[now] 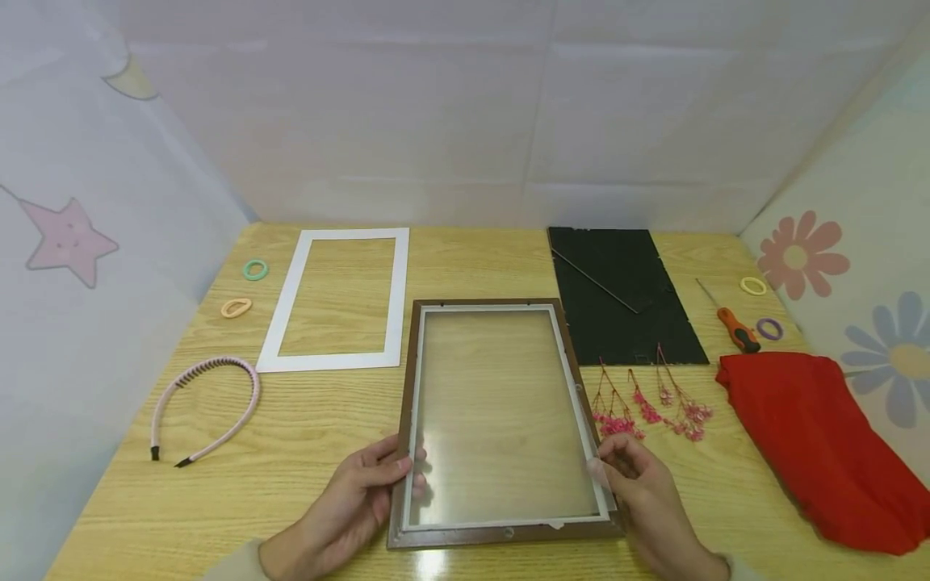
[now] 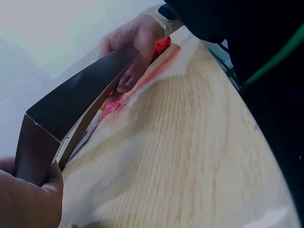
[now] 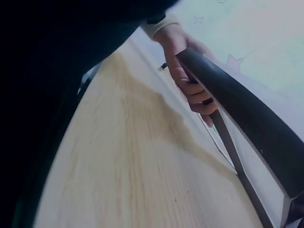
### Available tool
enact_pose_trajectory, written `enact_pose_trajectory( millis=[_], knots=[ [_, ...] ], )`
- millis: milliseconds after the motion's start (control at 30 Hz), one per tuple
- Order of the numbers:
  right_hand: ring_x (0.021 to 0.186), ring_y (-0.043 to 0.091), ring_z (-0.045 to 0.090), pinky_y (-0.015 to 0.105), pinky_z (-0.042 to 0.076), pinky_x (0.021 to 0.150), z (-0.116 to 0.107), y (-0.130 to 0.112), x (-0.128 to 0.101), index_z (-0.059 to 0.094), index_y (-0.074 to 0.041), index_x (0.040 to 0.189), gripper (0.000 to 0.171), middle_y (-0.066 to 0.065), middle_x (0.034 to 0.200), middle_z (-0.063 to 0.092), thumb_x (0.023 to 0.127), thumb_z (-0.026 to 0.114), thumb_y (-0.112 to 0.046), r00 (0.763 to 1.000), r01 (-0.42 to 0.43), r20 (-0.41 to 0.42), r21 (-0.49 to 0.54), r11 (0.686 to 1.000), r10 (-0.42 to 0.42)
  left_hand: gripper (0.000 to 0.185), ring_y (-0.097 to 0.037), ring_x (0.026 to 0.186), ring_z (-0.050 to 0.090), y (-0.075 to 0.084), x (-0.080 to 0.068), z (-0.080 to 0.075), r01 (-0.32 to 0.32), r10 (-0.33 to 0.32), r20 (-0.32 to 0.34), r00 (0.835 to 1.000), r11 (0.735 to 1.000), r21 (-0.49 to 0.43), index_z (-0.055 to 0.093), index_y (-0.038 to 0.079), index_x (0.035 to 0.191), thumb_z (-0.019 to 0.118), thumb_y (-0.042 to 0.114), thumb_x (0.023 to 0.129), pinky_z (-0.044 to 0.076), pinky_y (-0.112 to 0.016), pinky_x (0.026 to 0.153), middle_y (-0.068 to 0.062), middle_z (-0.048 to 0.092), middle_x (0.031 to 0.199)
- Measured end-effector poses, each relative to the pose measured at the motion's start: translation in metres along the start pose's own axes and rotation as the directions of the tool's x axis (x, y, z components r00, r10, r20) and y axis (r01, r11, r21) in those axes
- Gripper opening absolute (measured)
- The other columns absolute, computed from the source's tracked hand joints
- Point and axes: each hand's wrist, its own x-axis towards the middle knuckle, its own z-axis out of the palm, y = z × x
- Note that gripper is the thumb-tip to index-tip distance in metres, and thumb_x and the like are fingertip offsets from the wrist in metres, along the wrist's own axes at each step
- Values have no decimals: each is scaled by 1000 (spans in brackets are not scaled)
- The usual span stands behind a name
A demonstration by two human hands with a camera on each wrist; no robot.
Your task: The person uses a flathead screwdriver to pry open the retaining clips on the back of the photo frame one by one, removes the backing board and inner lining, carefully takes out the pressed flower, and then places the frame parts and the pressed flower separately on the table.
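A brown picture frame (image 1: 511, 534) with a white inner edge and a clear pane (image 1: 501, 411) is held up off the table, its short near side toward me. My left hand (image 1: 356, 492) grips its left side, thumb on the front edge and fingertips showing through the pane from behind. At the lower right side, my right hand (image 1: 647, 496) pinches the frame's edge between thumb and fingers, where a strip of clear film seems to overlap it. From the left wrist view, the frame's dark outer side (image 2: 80, 90) runs between both hands; the right wrist view shows my left fingers (image 3: 197, 97) curled beneath it.
A white mat border (image 1: 269, 365) lies back left, beside a pink headband (image 1: 254, 387) and hair ties (image 1: 255, 269). Behind right are a black backing board (image 1: 625, 323), pink dried flowers (image 1: 617, 426), an orange-handled screwdriver (image 1: 737, 329) and red cloth (image 1: 806, 436).
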Motion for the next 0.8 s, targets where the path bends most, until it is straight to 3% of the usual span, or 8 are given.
enact_pose_trajectory(
  millis=[133,267,367,500,567,633,733,800],
  knots=[
    [90,10,53,22,41,70,0,0,-4,68,0,112,24,-9,98,64,90,75,-8,989,134,-52,-138,981,-142,78,-6,93,67,-1,1,-1,-6,6,-32,999,1000,15,0,-10,157,53,6,103,59,-21,95,-3,58,126],
    [88,6,56,19,43,65,-4,2,-7,67,3,124,34,-10,100,68,91,68,3,961,276,30,-186,943,-275,79,-7,94,68,-2,2,-2,-7,9,-56,998,999,45,1,-8,158,55,6,102,59,-23,95,-3,61,125],
    [99,5,63,15,55,77,-11,0,-4,58,2,136,40,-8,115,70,96,55,6,927,323,211,-28,946,-310,80,-8,97,68,-2,2,-4,-7,11,-59,998,997,74,1,-6,159,55,7,102,59,-26,98,-4,60,128],
    [112,7,66,22,60,92,-18,-6,8,52,-8,142,39,-5,126,68,106,37,-2,869,183,407,267,946,-283,81,-13,99,70,-3,2,-7,-10,18,-54,998,990,144,3,5,161,57,9,101,60,-33,99,-5,60,129],
    [107,7,67,22,60,88,-17,-11,15,54,-14,140,36,-7,120,69,109,36,-9,878,117,414,302,946,-241,81,-15,97,72,-2,3,-9,-19,30,-56,998,980,197,5,10,161,58,9,101,60,-34,97,-5,62,127],
    [97,7,69,21,61,79,-13,-15,21,53,-15,139,32,-8,108,71,110,41,-15,902,89,386,272,958,-193,81,-18,96,73,-1,4,-9,-30,47,-60,997,968,249,6,12,161,59,8,99,61,-36,95,-7,63,124],
    [89,4,66,17,57,72,-7,-20,28,55,-13,133,28,-10,97,69,106,52,-16,941,69,313,190,979,-127,79,-19,94,74,4,5,-9,-36,78,-103,992,933,359,12,5,159,62,10,98,63,-34,91,-9,67,117],
    [90,4,64,16,57,74,-5,-22,31,55,-10,130,27,-9,98,67,103,57,-14,953,63,285,143,988,-102,74,-18,93,73,8,6,-9,-24,101,-155,983,900,435,22,-3,155,64,14,97,63,-33,88,-9,68,112]
  ],
)
